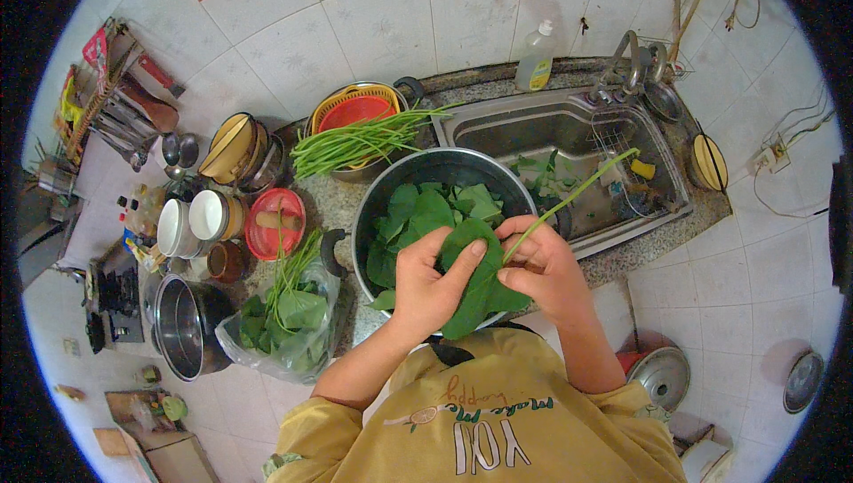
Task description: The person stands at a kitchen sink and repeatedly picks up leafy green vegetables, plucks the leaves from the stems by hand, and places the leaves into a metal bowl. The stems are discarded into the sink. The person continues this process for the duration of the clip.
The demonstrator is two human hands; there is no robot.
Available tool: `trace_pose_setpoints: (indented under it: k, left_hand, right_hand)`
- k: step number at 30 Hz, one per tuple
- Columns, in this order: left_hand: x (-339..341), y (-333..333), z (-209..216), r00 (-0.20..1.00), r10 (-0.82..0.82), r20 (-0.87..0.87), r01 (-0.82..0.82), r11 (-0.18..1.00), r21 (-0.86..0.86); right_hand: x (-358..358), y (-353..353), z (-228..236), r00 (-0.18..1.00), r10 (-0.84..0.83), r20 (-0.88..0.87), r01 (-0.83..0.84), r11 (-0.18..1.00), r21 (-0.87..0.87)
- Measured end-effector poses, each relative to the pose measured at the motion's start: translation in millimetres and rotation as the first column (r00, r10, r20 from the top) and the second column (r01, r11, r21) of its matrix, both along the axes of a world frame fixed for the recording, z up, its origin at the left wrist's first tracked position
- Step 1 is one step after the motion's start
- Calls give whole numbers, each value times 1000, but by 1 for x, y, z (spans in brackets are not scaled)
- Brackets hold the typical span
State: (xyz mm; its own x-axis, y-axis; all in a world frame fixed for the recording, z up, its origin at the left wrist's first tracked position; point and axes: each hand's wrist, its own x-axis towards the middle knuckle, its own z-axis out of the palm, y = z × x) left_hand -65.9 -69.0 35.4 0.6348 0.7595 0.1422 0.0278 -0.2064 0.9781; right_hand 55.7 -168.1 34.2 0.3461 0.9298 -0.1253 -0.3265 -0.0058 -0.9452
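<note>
Over the near rim of a big metal pot (524, 183), my two hands hold one broad green leaf (468, 292) with a long stem. My left hand (433, 279) grips the leaf blade, its thumb pressed on top. At the base of the leaf my right hand (546, 271) pinches the pale green stem (582, 188), which sticks up and right toward the sink. Many loose green leaves (426, 212) lie inside the pot. To the left, a clear plastic bag (320, 327) holds more stemmed leaves. Cut green stems (364, 141) rest across a pot behind.
A steel sink (480, 132) with leaf scraps and a wire rack lies right of the pot. Behind it stand a soap bottle (536, 56) and a faucet (631, 65). Left are a red plate (276, 225), white bowls (209, 215) and an empty metal pot (182, 327).
</note>
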Motion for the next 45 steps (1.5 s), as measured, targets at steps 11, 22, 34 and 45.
trace_pose_setpoints:
  k: [11,22,34,45]
  left_hand:
    - [0,0,0,998,57,11,-58,998,19]
    - [4,3,-11,999,-35,1,35,994,-99]
    - [5,5,-6,971,-237,-18,229,954,-194]
    - [6,-8,-13,996,-45,74,64,958,-280]
  right_hand:
    - [0,1,3,998,3,-61,-4,1000,-28]
    - [2,-2,-7,995,-35,91,37,999,-22]
    - [8,-4,-16,996,-90,22,91,994,-54]
    - [8,6,-27,937,-190,292,181,982,60]
